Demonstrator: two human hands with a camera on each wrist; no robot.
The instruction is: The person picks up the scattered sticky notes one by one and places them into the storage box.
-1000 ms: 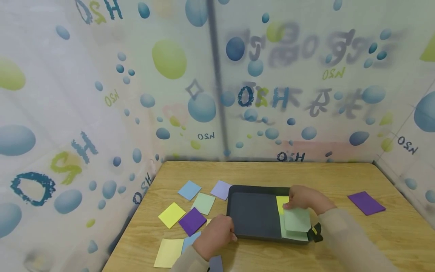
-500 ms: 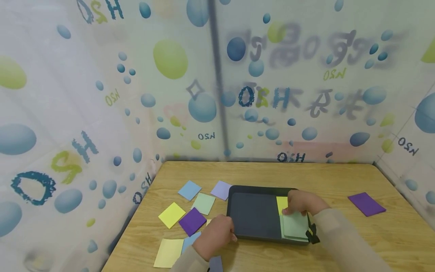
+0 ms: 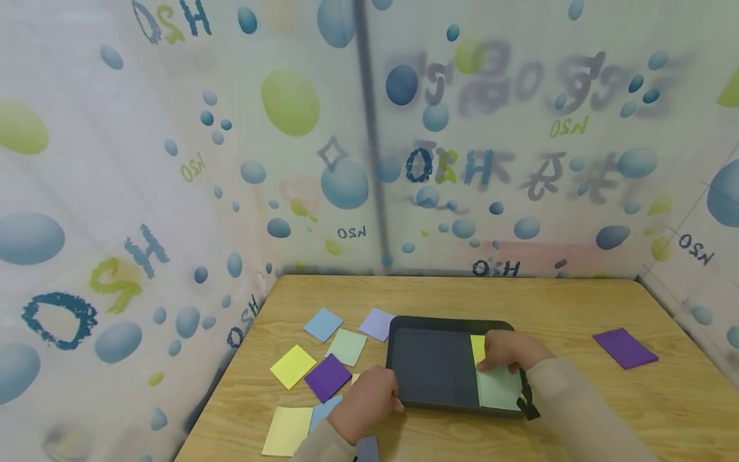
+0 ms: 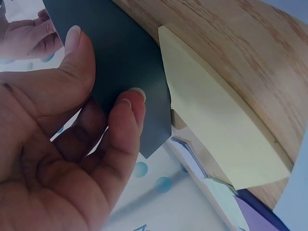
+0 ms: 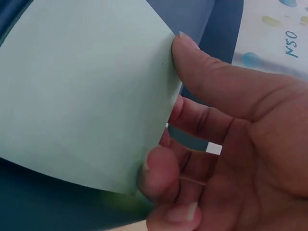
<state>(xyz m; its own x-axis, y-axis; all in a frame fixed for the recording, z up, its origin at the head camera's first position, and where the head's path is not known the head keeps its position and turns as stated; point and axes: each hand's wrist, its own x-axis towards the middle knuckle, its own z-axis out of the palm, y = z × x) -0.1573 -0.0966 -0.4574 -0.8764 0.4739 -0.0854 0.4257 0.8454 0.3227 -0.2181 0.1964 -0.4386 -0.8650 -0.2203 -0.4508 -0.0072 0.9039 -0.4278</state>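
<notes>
My left hand (image 3: pixel 367 399) grips the near left corner of a black tray (image 3: pixel 433 369); in the left wrist view its thumb and fingers pinch the dark tray wall (image 4: pixel 130 62). Over the tray's right end is my right hand (image 3: pixel 510 351), holding a pale green sticky note (image 3: pixel 499 390) by its edge. The right wrist view has the thumb at one corner of the green note (image 5: pixel 86 91) and a fingertip at another. A strip of yellow note (image 3: pixel 478 348) shows in the tray beside the right hand, partly covered by the green one.
Left of the tray lie loose notes, among them a blue one (image 3: pixel 323 324), a lilac one (image 3: pixel 377 324), a green one (image 3: pixel 346 347), a yellow one (image 3: pixel 293 366), a purple one (image 3: pixel 328 378) and a cream one (image 3: pixel 288 431). Another purple note (image 3: pixel 625 348) lies at the right.
The right hand has shifted slightly left and lowered the green note, which now lies lined up over the green sheet seen beneath it earlier. My left hand keeps its hold on the tray.
</notes>
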